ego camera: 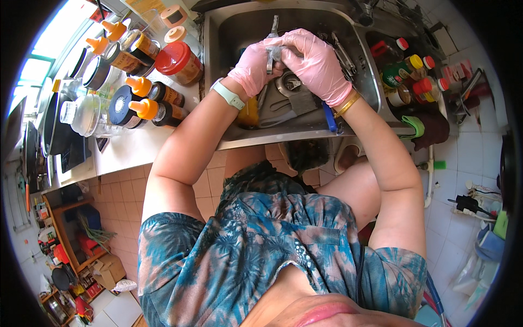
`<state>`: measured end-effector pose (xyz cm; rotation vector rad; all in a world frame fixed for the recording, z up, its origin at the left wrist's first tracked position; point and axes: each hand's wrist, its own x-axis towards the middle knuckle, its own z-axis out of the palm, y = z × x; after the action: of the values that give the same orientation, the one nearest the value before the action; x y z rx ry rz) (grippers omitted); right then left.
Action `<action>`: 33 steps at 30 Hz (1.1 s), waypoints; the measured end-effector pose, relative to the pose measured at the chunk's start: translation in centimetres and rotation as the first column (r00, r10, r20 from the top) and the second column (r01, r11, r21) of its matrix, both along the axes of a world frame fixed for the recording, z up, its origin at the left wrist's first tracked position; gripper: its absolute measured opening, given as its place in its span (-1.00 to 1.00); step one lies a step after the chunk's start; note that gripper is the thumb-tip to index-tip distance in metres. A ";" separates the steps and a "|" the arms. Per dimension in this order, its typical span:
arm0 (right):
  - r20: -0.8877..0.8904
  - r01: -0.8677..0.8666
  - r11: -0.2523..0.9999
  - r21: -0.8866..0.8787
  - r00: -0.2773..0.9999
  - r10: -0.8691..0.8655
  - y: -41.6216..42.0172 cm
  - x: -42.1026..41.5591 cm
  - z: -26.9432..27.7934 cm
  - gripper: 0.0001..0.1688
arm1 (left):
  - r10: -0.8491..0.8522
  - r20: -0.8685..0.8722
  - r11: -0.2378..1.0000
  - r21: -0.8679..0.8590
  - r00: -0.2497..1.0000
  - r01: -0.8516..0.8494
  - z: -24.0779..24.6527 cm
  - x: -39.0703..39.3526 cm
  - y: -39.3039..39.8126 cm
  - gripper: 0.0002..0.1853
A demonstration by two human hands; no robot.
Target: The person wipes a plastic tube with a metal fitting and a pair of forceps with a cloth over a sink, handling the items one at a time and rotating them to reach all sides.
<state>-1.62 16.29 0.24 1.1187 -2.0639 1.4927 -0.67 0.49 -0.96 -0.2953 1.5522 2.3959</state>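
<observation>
My left hand (255, 65), in a pink glove, grips a narrow metal utensil (275, 25) over the steel sink basin (229, 24). A grey scouring pad (275, 52) is pinched against the utensil by my right hand (316, 61), also gloved in pink. The utensil's exact kind is partly hidden by my fingers. Below my hands, a broad-bladed kitchen knife (303, 104) lies beside the round drain strainer (292, 83). A yellow bottle (248, 114) lies under my left wrist. Near the front rim rests a blue-handled tool (330, 117). Several metal utensils (345, 57) lean along the basin's right side.
Sauce bottles, jars and a red-lidded jar (177, 61) crowd the counter (122, 153) on the left. The second basin holds several capped bottles (398, 71). A dark cloth (429, 126) hangs over its front edge. A bin (306, 153) stands below the sink.
</observation>
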 end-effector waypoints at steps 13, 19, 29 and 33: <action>0.016 0.256 0.965 -0.064 0.967 -0.255 2.9 -5.3 -1.1 -0.81 | -0.356 -0.253 0.921 -0.256 0.900 0.293 -0.3 1.3 1.7 -0.59; -0.180 0.166 0.986 0.018 0.970 -0.161 1.7 -2.2 -1.6 -0.85 | -0.264 -0.219 0.928 -0.323 0.939 0.185 -0.9 1.2 1.4 -0.60; 0.490 0.361 0.874 -0.325 0.855 -0.171 6.7 -6.8 -0.8 -0.76 | -0.351 -0.398 0.554 -0.818 0.847 -0.155 -0.6 1.4 2.3 -0.66; 0.373 0.185 0.915 -0.359 0.927 -0.041 5.6 -5.5 -1.2 -0.75 | -0.370 -0.429 0.460 -0.855 0.824 -0.238 -0.5 1.3 2.0 -0.68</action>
<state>-7.13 21.88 -0.94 0.5924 -1.8782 2.0510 0.63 2.52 -1.47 0.3703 2.9637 1.3479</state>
